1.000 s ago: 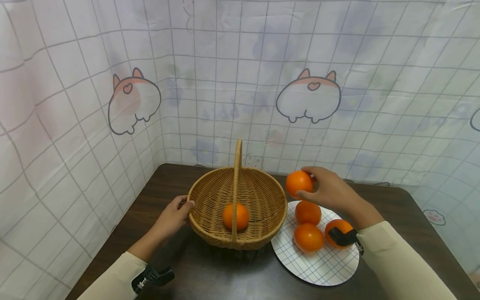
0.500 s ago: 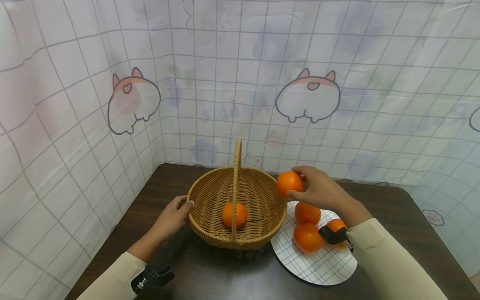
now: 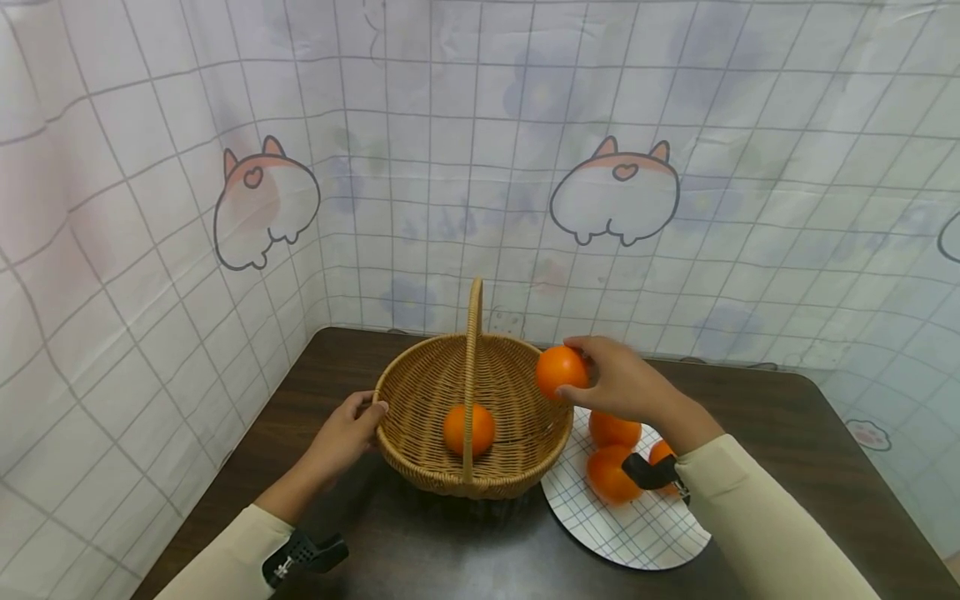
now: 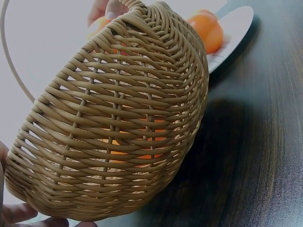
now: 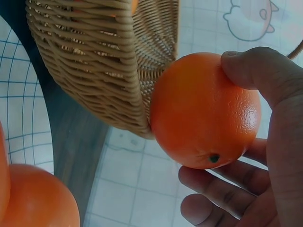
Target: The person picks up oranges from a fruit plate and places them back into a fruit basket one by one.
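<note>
A wicker basket [image 3: 405, 475] with a tall hoop handle stands on the dark table, one orange [image 3: 480, 429] lying inside it. My left hand [image 3: 351, 437] grips the basket's left rim, thumb on the inner side. In my right hand [image 3: 630, 383] an orange [image 3: 558, 372] is held between thumb and fingers, over the basket's right rim. The right wrist view shows that orange [image 5: 203, 113] close to the wicker edge, its green stem spot facing the camera. Through the weave in the left wrist view, the orange [image 4: 137, 146] inside shows in patches.
A white plate [image 3: 637, 546] with a blue grid pattern lies right of the basket, bearing several oranges [image 3: 611, 475] partly hidden by the right wrist. A printed curtain [image 3: 510, 167] hangs behind and left of the table [image 3: 420, 554].
My right hand has carried its orange leftward from above the plate to the basket's right rim. The left hand and basket have stayed in place.
</note>
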The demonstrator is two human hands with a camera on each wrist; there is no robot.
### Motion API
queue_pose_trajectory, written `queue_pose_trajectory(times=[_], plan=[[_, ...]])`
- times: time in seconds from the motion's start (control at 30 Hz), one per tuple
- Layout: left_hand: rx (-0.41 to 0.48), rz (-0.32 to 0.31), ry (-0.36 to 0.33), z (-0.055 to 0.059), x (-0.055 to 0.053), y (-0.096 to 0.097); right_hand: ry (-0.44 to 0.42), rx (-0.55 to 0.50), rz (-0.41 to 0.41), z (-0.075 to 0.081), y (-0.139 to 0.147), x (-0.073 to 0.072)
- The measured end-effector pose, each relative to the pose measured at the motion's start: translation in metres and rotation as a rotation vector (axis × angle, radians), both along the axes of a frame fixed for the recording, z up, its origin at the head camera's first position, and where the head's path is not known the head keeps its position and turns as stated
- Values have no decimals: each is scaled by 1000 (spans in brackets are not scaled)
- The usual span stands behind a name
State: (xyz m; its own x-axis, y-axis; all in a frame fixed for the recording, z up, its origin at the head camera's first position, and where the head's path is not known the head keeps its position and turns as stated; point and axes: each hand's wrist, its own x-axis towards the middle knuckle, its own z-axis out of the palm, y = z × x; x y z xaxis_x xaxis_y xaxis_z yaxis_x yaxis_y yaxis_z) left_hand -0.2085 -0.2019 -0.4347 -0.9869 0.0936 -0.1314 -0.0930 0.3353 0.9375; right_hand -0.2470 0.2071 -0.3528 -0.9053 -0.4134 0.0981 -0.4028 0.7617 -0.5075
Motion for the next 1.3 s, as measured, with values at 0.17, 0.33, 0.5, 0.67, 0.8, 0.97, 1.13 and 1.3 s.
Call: queue_pose_trajectory(times=[0.17, 0.33, 0.5, 0.67, 0.8, 0.97, 1.13, 1.3], plan=[[-4, -1, 1, 1, 1, 0, -13, 13, 11, -1, -3, 1], [-3, 4, -1, 1, 1, 0, -28, 44, 16, -2, -3, 2], [-1, 8, -1, 2, 2, 1, -17, 75, 11, -4, 0, 3], [2, 4, -2, 3, 3, 1, 6, 95, 18, -6, 6, 6], [-6, 6, -5, 2, 3, 0, 8, 102, 8, -11, 15, 7], [-11, 4, -7, 3, 3, 0, -12, 122, -14, -19, 31, 10], [-18, -1, -9, 2, 2, -1, -32, 117, -21, -24, 45, 15], [-10, -1, -13, 1, 1, -1, -45, 117, -39, -28, 58, 20]])
